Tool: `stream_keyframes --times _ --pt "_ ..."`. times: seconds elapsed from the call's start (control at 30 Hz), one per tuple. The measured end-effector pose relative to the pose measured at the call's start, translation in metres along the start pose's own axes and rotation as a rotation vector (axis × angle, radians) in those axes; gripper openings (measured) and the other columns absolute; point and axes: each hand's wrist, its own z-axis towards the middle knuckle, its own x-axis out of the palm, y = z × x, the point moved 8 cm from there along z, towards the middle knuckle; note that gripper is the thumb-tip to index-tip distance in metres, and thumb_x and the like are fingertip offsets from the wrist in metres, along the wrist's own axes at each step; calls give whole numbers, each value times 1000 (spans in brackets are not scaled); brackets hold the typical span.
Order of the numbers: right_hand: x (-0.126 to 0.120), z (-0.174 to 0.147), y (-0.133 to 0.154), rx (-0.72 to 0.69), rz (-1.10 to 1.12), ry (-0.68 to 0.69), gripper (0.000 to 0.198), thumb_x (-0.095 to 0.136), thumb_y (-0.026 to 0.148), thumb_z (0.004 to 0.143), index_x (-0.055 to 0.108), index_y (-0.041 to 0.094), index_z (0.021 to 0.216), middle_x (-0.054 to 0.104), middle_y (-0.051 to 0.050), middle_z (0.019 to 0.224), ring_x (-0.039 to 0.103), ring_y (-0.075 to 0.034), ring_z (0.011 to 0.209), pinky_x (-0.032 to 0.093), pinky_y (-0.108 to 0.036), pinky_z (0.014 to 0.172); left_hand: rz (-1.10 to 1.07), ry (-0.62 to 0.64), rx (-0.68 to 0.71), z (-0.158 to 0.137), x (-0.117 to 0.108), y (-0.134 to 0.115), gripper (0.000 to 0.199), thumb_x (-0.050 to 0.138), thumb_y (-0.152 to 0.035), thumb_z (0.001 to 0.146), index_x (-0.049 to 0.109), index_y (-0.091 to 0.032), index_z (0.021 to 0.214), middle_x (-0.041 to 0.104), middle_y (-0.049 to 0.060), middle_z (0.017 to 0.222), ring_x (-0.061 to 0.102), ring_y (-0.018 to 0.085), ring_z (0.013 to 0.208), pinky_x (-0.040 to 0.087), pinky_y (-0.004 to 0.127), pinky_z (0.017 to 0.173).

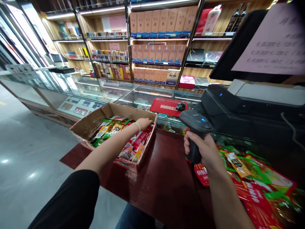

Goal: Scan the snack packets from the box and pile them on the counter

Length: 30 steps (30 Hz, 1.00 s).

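Note:
My right hand (205, 148) is wrapped round the handle of a black barcode scanner (196, 122), whose head shows a small blue light. My left hand (143, 123) reaches into a cardboard box (89, 127), at its far right corner. Its fingertips dip down among red snack packets (143, 138) and are hidden, so I cannot tell what they grip. Green and yellow snack packets (111, 129) fill the box's left part. Right of the scanner lies a pile of red, green and orange snack packets (252, 190), partly behind my right forearm.
The box stands on a dark red wooden counter (164, 178). Behind it are a glass display case (124, 95), a red mouse pad (162, 106) and a black mouse (180, 106). A black monitor (221, 63) and dark till equipment (228, 108) crowd the right. Stocked shelves (130, 41) line the wall.

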Motion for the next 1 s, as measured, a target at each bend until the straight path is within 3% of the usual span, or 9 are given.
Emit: stream_keyframes --times 0.1,0.2,0.3,0.37,0.47,0.57,0.67,0.83,1.0 --pt "-3 1 0 -8 17 -1 22 71 36 82 60 19 92 54 4 57 50 -10 41 42 -21 38 55 -5 -4 -3 -9 0 16 50 -24 89 63 -17 97 67 15 99 66 28 95 47 36 85" --pt "-5 1 1 -12 49 2 23 72 35 82 61 19 93 55 5 58 50 -10 41 43 -22 38 53 -102 -36 -7 -39 1 22 43 -27 92 63 -17 94 69 15 101 65 27 97 46 35 86" --pt "-6 -1 4 -9 77 7 23 73 35 81 60 19 93 55 5 57 50 -10 40 43 -21 38 -128 -246 -167 -16 -72 8 20 45 -28 91 61 -17 91 70 13 96 66 26 94 47 36 85" --pt "-5 -3 7 -12 85 16 24 73 36 81 60 19 93 55 5 56 50 -10 40 43 -21 37 -373 -313 -267 -25 -86 11 12 51 -25 87 60 -17 87 70 10 88 67 25 87 50 35 82" --pt "-6 -8 13 -25 90 25 25 73 36 80 60 19 93 55 5 56 50 -9 40 43 -21 37 -922 -329 -364 -39 -88 0 4 56 -20 81 57 -18 85 67 5 79 67 19 73 54 35 76" --pt "-13 -11 20 -44 101 9 26 73 37 79 59 20 93 55 5 57 50 -10 40 43 -21 37 -1387 -334 -382 -54 -88 -31 9 59 -15 78 56 -17 87 65 2 77 66 14 65 57 35 74" --pt "-29 -14 23 -57 95 -24 25 73 37 79 59 20 91 55 6 55 49 -10 39 42 -22 36 -1682 -300 -336 -64 -89 -73 17 54 -11 78 60 -15 94 68 5 85 68 13 70 59 31 73" --pt "-63 -28 10 -19 73 -64 24 71 38 80 58 20 90 54 6 54 48 -11 39 42 -23 36 -1998 -282 -306 -65 -61 -140 24 49 -13 83 62 -11 104 70 12 106 71 19 85 59 33 80" --pt "-99 -47 -13 15 89 -122 24 70 40 80 56 22 88 54 6 56 47 -11 39 42 -23 36 -2170 -269 -357 -51 14 -185 24 53 -10 82 63 -11 104 71 12 105 70 20 92 55 39 93"
